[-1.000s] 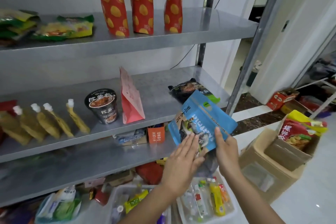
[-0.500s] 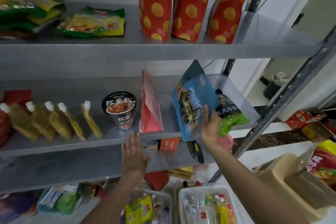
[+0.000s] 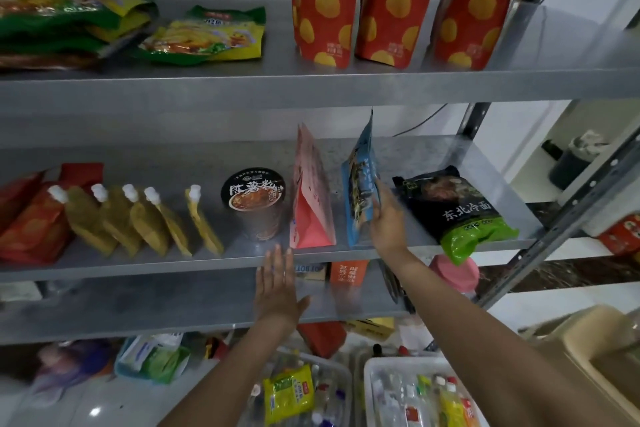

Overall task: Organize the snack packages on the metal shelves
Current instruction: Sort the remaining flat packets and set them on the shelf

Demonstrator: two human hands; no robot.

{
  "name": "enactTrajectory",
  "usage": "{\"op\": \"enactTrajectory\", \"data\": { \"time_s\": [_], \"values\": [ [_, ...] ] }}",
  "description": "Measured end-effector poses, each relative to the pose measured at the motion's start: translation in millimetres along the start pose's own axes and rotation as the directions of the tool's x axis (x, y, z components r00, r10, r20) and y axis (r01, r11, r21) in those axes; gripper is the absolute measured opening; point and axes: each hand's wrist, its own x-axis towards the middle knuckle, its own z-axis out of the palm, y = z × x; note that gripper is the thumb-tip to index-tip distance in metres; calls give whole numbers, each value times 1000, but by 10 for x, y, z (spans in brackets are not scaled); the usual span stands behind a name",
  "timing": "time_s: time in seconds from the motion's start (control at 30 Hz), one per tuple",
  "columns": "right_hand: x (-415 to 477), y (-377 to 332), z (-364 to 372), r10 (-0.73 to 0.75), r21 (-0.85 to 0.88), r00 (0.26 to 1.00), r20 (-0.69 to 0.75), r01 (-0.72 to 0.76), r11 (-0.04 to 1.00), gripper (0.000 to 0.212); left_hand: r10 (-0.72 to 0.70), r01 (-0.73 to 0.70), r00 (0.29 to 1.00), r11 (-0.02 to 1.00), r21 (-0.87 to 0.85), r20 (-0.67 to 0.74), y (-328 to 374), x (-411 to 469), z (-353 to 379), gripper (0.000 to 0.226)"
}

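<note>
- The step in hand looks like standing the blue snack pouch (image 3: 360, 184) upright on the middle shelf (image 3: 221, 262), in the gap between the pink stand-up pouch (image 3: 311, 208) and the black-and-green noodle packet (image 3: 457, 211).
- The right hand (image 3: 388, 222) has its grip closed on the blue pouch's lower right edge. The pouch is turned edge-on to the camera and leans slightly. Its base sits at the shelf surface near the front lip, but it cannot be told whether it bears weight there.
- The left hand (image 3: 277, 291) holds nothing. Its fingers are straight, with the fingertips at the shelf's front lip below the pink pouch, and contact cannot be confirmed.
- The noodle packet lies flat with its green end hanging over the front edge, just beside the right wrist.
- The next move probably calls for settling the pouch's base flat, checking that it stands, then easing the grip off without nudging the pink pouch.
- After that, the overhanging noodle packet likely wants pushing back.
- Risk: the slim pouch may topple sideways once released.
</note>
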Motion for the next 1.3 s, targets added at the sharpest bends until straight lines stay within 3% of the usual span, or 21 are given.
{"op": "enactTrajectory", "data": {
  "time_s": [0.07, 0.13, 0.23, 0.3, 0.37, 0.43, 0.53, 0.6, 0.7, 0.77, 0.93, 1.03, 1.2, 1.3],
  "values": [
    [51, 4, -26, 17, 23, 996, 89, -19, 1000, 57, 4, -3, 1000, 1000, 7, -14, 6, -1, -3, 100],
    [69, 35, -128, 4, 41, 980, 197, -12, 999, 69, 1, -1, 1000, 1000, -8, -21, 0, 21, 5, 100],
    [52, 350, -493, -117, -255, 957, 267, 187, 949, 97, 0, -2, 999, 999, -43, -54, 0, -5, 52, 101],
    [21, 596, -874, -157, -448, 969, 192, 229, 864, 97, 17, -38, 981, 994, -106, -192, 60, -126, 144, 94],
    [-14, 851, -1271, -48, -493, 999, 7, 45, 869, 97, 61, -89, 977, 988, -127, -206, 194, -308, 265, 84],
    [-4, 1101, -1589, 109, -496, 991, -81, -134, 858, 95, 197, -209, 968, 976, -61, -158, 437, -444, 424, 87],
    [43, 1323, -1935, 266, -501, 961, -70, -265, 824, 85, 369, -368, 918, 929, 34, -143, 962, -452, 464, 100],
    [90, 1364, -2046, 359, -486, 933, -13, -320, 813, 68, 375, -377, 914, 926, 16, -153, 1327, -306, 304, 99],
    [209, 1422, -2052, 408, -427, 913, 2, -368, 826, 70, 412, -415, 896, 909, 14, -167, 1809, -44, -97, 90],
    [299, 1413, -2006, 442, -388, 897, 28, -398, 831, 87, 402, -411, 900, 912, -18, -168, 2051, 105, -236, 88],
    [523, 1371, -1993, 476, -265, 875, 84, -441, 857, 79, 333, -331, 942, 942, -60, 34, 2214, 368, -226, 91],
    [632, 1450, -1993, 578, -188, 801, 155, -551, 813, 90, 297, -298, 949, 955, -8, 103, 2175, 388, -100, 98],
    [828, 1492, -2047, 634, -299, 735, 239, -566, 769, 90, 236, -246, 960, 968, 53, 148, 2255, 426, -79, 108],
    [935, 1609, -2069, 682, -247, 620, 388, -643, 725, 114, 215, -227, 963, 972, 59, 163, 2254, 437, -69, 110]
  ]
}}
